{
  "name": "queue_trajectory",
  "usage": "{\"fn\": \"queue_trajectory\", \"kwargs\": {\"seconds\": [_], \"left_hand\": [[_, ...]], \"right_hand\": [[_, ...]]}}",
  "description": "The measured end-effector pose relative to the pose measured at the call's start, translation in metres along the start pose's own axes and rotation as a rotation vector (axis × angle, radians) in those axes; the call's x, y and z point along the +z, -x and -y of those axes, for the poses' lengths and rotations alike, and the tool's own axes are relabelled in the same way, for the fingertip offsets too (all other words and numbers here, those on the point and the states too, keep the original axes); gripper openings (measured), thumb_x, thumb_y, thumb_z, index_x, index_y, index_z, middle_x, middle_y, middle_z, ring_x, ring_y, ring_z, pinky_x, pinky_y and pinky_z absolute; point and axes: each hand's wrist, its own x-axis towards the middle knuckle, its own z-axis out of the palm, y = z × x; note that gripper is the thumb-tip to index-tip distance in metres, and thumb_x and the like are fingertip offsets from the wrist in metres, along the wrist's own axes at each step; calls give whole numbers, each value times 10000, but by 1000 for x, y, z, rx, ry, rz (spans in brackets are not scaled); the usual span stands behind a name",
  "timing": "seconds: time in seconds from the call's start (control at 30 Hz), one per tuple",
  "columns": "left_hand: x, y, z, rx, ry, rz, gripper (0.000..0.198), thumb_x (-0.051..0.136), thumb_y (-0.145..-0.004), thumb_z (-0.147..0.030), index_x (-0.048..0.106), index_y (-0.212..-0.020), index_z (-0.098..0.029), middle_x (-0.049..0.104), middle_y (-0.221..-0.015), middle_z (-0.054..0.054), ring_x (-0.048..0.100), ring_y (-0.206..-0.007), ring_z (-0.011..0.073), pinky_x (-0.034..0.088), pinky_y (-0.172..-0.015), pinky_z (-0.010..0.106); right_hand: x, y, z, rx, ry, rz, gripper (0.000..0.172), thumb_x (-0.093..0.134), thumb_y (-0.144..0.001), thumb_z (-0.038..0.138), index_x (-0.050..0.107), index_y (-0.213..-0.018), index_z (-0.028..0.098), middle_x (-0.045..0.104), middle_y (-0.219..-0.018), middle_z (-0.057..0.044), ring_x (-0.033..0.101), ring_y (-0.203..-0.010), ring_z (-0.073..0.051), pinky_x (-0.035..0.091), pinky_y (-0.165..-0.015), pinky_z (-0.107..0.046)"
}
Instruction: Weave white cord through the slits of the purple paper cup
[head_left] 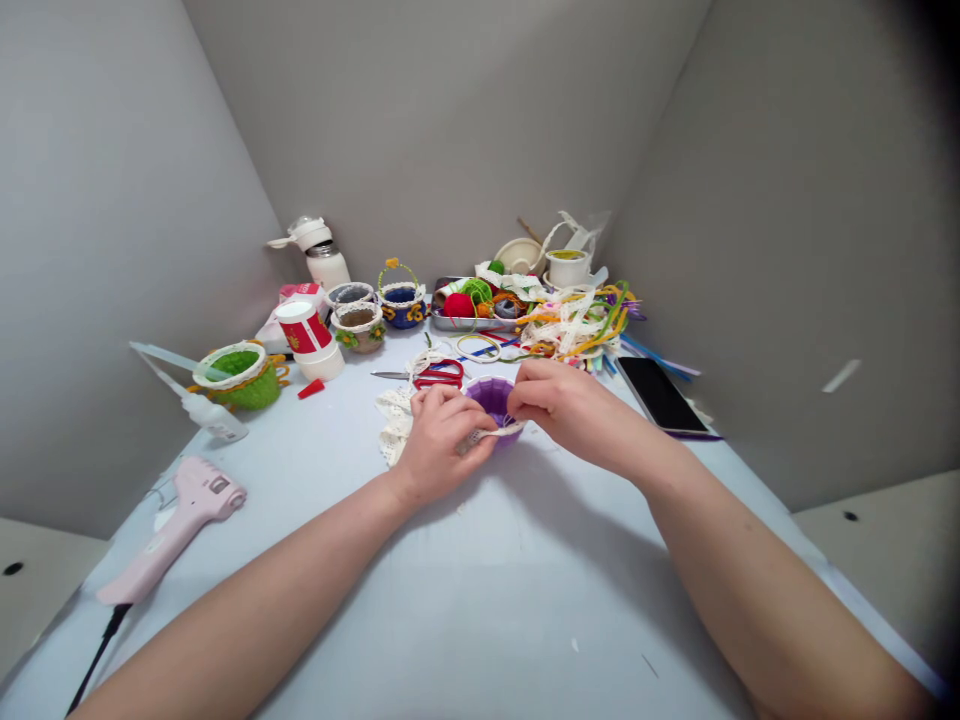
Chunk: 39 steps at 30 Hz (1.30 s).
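A small purple basket [487, 395] with a white trim round its rim stands at the middle of the table. My left hand [448, 432] grips its near left rim, thumb outside along the white lace trim [511, 430]. Over the right side of the rim, my right hand [551, 398] is closed in a pinch with its fingertips at the basket's inner edge. What those fingertips hold is too small to make out. Loose white lace [393, 425] lies just left of my left hand. Red-handled scissors [439, 375] rest behind it, beside the basket.
At left lie a pink glue gun [176, 525], a white glue bottle [214, 415], a green basket [244, 378] and a red-and-white tub [307, 338]. Finished baskets [358, 330] stand behind. A yarn tray [454, 323], heaped ribbons [577, 325] and a phone [664, 393] are at the back and right.
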Motion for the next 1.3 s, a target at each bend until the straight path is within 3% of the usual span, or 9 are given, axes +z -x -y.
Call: {"fn": "queue_trajectory", "kwargs": {"seconds": [0.43, 0.77, 0.93, 1.13, 1.3], "left_hand": [[0, 1, 1, 16, -7, 1, 77, 620, -861, -266, 686, -869, -228, 719, -909, 11, 507, -933, 209, 314, -867, 412], [-2, -1, 3, 2, 13, 37, 77, 625, -867, -261, 691, -884, -224, 724, -935, 13, 503, -959, 217, 319, -873, 415], [-3, -1, 3, 20, 36, 68, 79, 620, -877, -252, 693, -896, -226, 727, -950, 8, 497, -988, 221, 308, -889, 423], [-3, -2, 2, 14, 50, 96, 94, 607, -887, -254, 698, -885, -228, 732, -943, 6, 499, -980, 219, 321, -880, 413], [-4, -3, 5, -4, 52, 77, 95, 610, -885, -265, 699, -881, -231, 733, -926, 8, 511, -960, 213, 327, -886, 407]], "right_hand": [[3, 0, -5, -9, -8, 23, 232, 516, -882, 86, 620, -684, 149, 522, -754, -20, 454, -704, -115, 292, -636, -243], [-2, -23, -20, -164, -56, 114, 226, 541, -822, 54, 700, -701, 159, 586, -721, -24, 490, -695, -123, 332, -679, -252], [-4, -29, -23, -238, -84, 218, 250, 512, -841, 57, 698, -710, 161, 589, -702, -22, 498, -713, -128, 341, -690, -254], [-1, -30, -21, -294, -102, 256, 261, 503, -852, 59, 677, -687, 164, 581, -706, -16, 473, -723, -129, 336, -681, -252], [-1, -29, -23, -218, -179, 272, 227, 520, -852, 81, 691, -733, 169, 626, -749, -25, 518, -752, -135, 369, -693, -246]]}}
